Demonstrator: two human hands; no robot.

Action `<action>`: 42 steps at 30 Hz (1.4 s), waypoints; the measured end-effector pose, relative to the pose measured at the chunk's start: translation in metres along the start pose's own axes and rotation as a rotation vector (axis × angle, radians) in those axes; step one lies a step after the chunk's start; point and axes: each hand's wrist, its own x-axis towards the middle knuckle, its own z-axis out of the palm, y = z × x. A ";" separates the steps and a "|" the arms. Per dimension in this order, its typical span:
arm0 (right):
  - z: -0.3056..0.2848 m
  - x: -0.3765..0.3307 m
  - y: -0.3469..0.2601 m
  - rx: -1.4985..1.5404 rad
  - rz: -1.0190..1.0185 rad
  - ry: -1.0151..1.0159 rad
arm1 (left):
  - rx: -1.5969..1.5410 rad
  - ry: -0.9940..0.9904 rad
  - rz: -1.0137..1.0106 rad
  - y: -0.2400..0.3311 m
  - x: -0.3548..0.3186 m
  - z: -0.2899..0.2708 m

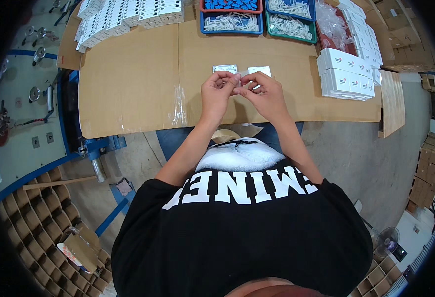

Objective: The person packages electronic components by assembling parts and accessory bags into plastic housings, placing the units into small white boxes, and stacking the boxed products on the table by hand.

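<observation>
My left hand (216,95) and my right hand (267,96) meet above the cardboard-covered table, fingertips pinched together and nearly touching. A small whitish piece (243,74) shows between the fingers, too small and too covered to name. Just beyond my left hand lies a white part with small details on its face (225,68). Behind my right fingers is a second flat white piece (259,70), partly hidden by them.
At the far edge stand plastic bins with white plug-like pieces (231,23) and blue pieces (231,5). White boxes (347,74) are stacked on the right, beside a clear plastic bag (332,24). Rows of white units (128,17) stand far left. A blue-edged machine (39,99) flanks the table.
</observation>
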 end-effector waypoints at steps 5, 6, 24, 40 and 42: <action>0.000 0.002 0.008 -0.020 0.020 -0.040 | -0.032 -0.042 -0.086 0.000 -0.003 -0.009; -0.001 0.002 0.006 -0.035 0.025 -0.063 | -0.047 -0.055 -0.098 -0.001 -0.002 -0.011; 0.013 0.000 0.015 0.290 0.166 0.175 | 0.585 -0.167 0.426 0.004 -0.008 -0.013; 0.003 0.003 0.021 0.460 0.096 0.018 | -0.255 -0.114 -0.251 -0.002 -0.005 -0.010; 0.001 0.003 0.018 0.502 0.219 0.004 | -0.249 -0.071 -0.268 -0.001 -0.004 -0.011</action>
